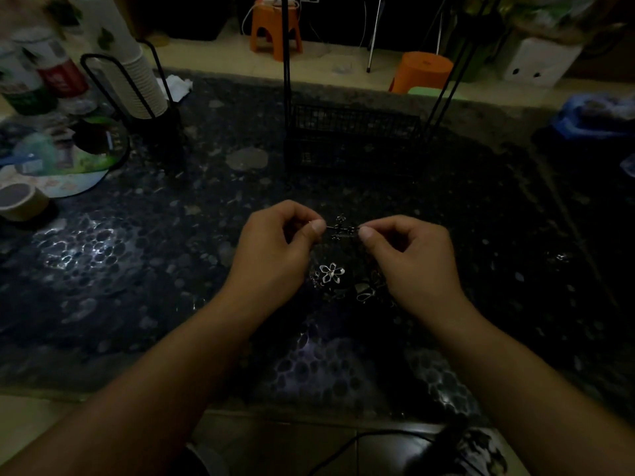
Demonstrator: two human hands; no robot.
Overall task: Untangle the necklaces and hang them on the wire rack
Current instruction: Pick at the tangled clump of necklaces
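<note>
Both hands work a tangle of necklaces (343, 230) just above a dark pebble-patterned tabletop (154, 269): the left hand (275, 249) and right hand (409, 255) each pinch a short stretch of chain between thumb and forefinger, pendants bunched between them. Silver flower charms (330, 272) hang or lie below; which is unclear. Gentle, slack pulls would likely loosen the knot better than tension. The wire rack (350, 139) stands well beyond, the way there open. Paper cups (137, 73) and a tape roll (19, 201) crowd the left; the near edge lies beneath the forearms.
</note>
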